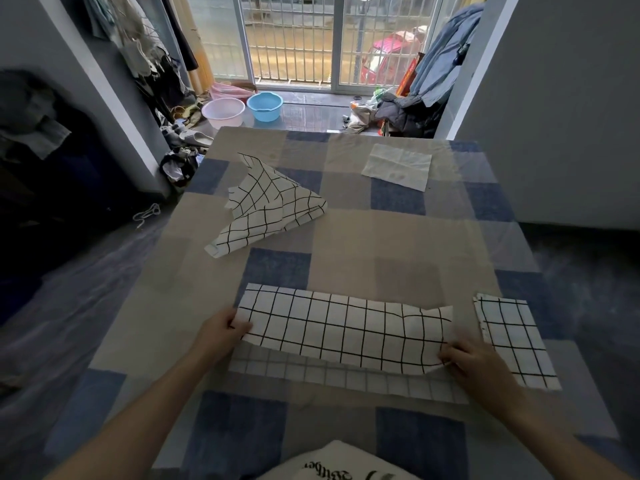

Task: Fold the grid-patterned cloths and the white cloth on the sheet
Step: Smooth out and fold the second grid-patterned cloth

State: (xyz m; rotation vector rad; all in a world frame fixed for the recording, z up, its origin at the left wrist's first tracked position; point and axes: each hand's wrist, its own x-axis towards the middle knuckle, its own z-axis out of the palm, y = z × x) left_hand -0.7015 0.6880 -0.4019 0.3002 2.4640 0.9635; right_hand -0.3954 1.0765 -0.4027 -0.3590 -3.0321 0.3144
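Observation:
A long grid-patterned cloth (346,327) lies across the near part of the checked sheet (363,244), its near half lifted and partly doubled over. My left hand (221,332) pinches its left end. My right hand (474,362) pinches its right end near the lower corner. A folded grid-patterned cloth (509,337) lies flat just right of my right hand. A crumpled grid-patterned cloth (270,202) sits at the middle left of the sheet. The white cloth (396,166) lies flat at the far right.
The sheet covers a raised surface with dark floor on both sides. Beyond its far edge stand a pink basin (223,112) and a blue basin (265,105), shoes, piled clothes (401,112) and a barred glass door. A printed white garment (332,465) shows at the bottom edge.

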